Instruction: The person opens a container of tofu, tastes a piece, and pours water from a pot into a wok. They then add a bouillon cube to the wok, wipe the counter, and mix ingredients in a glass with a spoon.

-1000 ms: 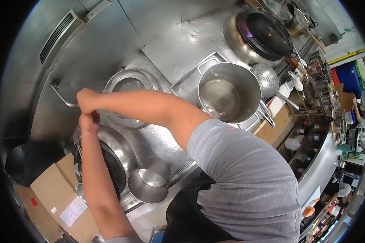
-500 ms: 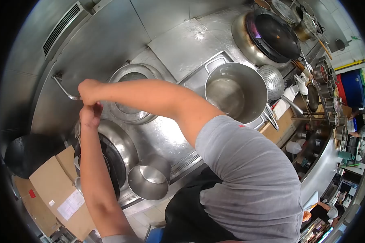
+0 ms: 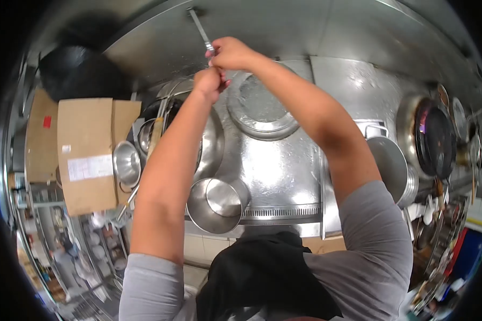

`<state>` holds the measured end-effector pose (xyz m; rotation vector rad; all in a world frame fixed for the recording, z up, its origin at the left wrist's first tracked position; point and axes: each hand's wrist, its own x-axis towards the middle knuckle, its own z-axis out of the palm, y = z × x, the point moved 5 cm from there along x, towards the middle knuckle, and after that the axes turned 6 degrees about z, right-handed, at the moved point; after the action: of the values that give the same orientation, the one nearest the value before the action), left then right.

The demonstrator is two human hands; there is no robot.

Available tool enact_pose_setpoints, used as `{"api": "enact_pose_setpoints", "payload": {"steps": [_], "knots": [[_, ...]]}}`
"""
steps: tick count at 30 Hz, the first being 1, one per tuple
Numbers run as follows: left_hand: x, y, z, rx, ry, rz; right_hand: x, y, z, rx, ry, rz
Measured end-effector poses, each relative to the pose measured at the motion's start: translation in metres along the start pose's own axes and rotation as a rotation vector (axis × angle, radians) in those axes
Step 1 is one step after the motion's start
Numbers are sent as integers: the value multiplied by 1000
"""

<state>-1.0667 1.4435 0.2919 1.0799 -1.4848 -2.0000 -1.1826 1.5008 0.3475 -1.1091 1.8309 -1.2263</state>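
A metal faucet spout (image 3: 200, 30) reaches down from the steel back wall. My right hand (image 3: 232, 53) is closed around its lower end. Just below and to the left, my left hand (image 3: 209, 84) is closed with its fingers curled, close against the right hand. What lies inside the left fingers is hidden. Beneath and right of the hands, a round metal lid or basin (image 3: 268, 130) is set in the wet steel counter. An upright steel pot (image 3: 215, 206) with an open top stands at the counter's front edge.
At the left lean cardboard pieces (image 3: 85, 134), a steel bowl (image 3: 127, 163) and a black wok (image 3: 77, 72). A large pot (image 3: 388, 160) stands right of my right arm. Further right is a burner with a black wok (image 3: 439, 139). A grille runs along the counter front.
The view has turned, so the counter now lies level and the spout appears higher and further right. Both hands remain together at the spout's end.
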Motion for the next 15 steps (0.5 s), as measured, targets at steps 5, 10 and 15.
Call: {"api": "enact_pose_setpoints", "payload": {"steps": [5, 10, 15], "knots": [[-19, 2, -17, 89, -106, 14, 7, -4, -16, 126, -189, 72], [-44, -12, -97, 266, -44, 28, 64, 184, -246, 468, 918, 309], [-95, -30, -115, 184, -90, 10, -43, 68, -75, 344, 668, -128]]}}
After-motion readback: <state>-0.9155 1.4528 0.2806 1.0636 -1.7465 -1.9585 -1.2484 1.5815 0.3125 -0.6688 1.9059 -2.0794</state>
